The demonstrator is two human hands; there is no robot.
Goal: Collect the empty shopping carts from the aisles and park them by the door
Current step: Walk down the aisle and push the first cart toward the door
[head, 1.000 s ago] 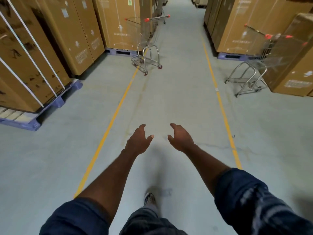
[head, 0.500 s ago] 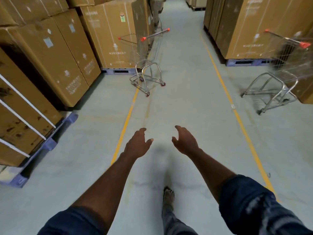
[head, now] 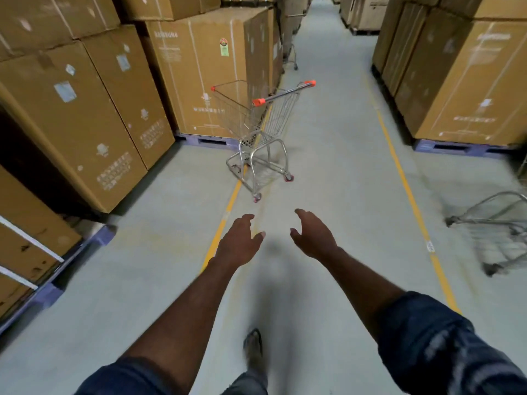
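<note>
— Straight ahead in the head view, where is the cart?
— An empty wire shopping cart (head: pixel 256 132) stands on the left yellow floor line (head: pixel 228 201), just beside a tall cardboard box (head: pixel 199 75) on a blue pallet (head: pixel 205 141). Its orange-capped handle bar (head: pixel 285 93) is on the near side, angled to the right.
— And the hands?
— Both reach forward over the grey floor (head: pixel 342 166), well short of the cart. The left hand (head: pixel 238 243) is palm down with its fingers loosely spread and holds nothing. The right hand (head: pixel 313 238) is turned a little inward, its fingers relaxed, and is also empty.
— Any other carts?
— The blurred lower frame of a second cart (head: pixel 496 223) shows at the right edge, beyond the right yellow line (head: pixel 410 195). Part of a third cart (head: pixel 293 52) shows far up the aisle by the left boxes, too small to tell more.
— Anything else?
— One foot (head: pixel 253 346) is on the floor between the arms.
</note>
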